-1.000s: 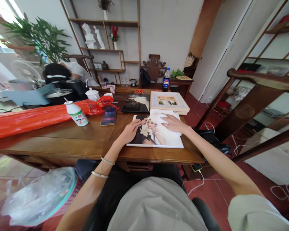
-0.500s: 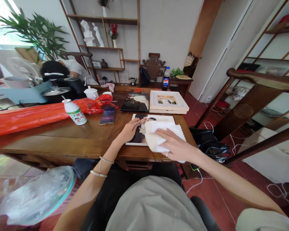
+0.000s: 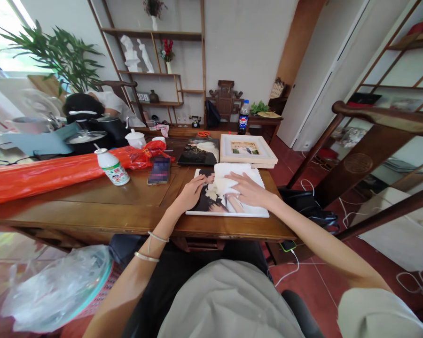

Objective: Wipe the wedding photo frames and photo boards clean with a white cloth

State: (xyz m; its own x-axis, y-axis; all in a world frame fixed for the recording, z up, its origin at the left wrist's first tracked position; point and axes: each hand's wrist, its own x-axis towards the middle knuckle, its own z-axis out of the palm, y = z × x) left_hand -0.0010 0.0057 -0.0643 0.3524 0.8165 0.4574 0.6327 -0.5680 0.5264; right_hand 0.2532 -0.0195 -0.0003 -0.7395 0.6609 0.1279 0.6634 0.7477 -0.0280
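A photo panel with a picture of two people lies flat near the table's front edge. My left hand rests on its left side, fingers stretched out and holding nothing. Under the fingers of my right hand is a white cloth, held pressed against the upper right of the panel. The cloth hides part of the picture. Just behind lie a dark photo panel and a cream-framed picture.
Left of the panel are a phone, a white drink bottle and a long red plastic wrap. A cola bottle stands behind the frame. A wooden chair is at the right, a bagged basket lower left.
My right hand has slid the cloth forward, away from me, uncovering the panel's lower right part. My left hand stays on the left side.
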